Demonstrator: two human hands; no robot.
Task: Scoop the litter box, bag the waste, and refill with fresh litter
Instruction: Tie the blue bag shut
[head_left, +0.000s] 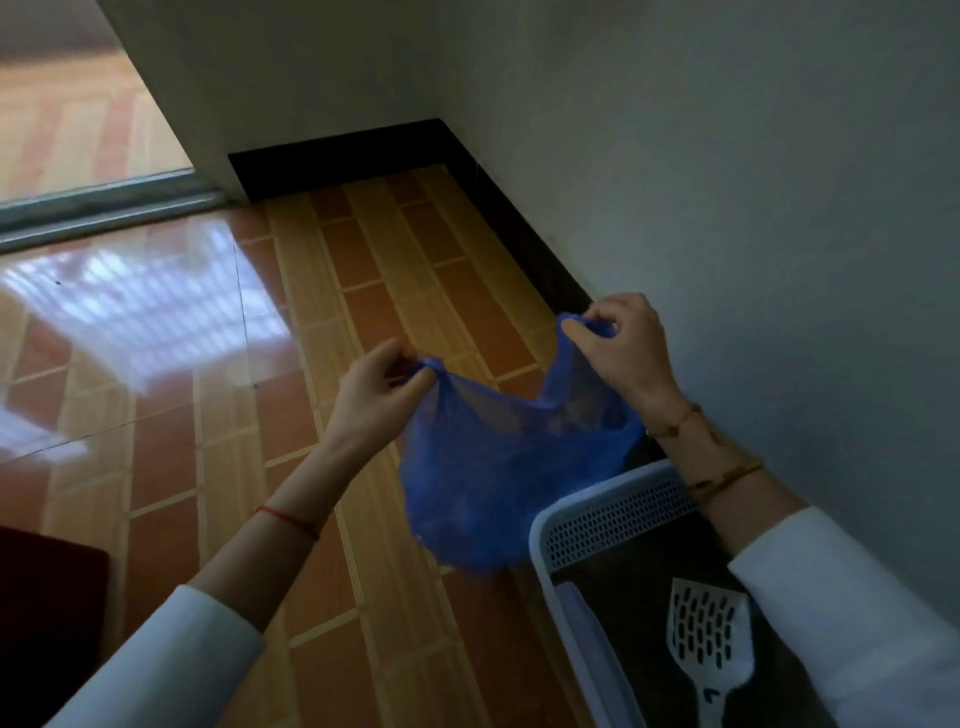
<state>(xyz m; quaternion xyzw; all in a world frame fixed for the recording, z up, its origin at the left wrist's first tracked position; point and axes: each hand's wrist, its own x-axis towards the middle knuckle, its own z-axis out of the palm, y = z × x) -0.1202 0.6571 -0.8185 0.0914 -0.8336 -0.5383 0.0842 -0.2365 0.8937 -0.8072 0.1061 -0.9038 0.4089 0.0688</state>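
Observation:
A thin blue plastic bag hangs in the air between my hands, bulging at the bottom. My left hand pinches its left handle and my right hand pinches the right handle, higher up. Below and to the right stands a white litter box with a perforated rim and dark litter inside. A white slotted scoop lies in the box on the litter. The bag's lower end hangs just left of the box's far corner.
A grey wall with a dark skirting board runs along the right, close to the box. Glossy orange tiled floor stretches to the left. A sliding-door track lies far left; a dark red object sits at the lower left.

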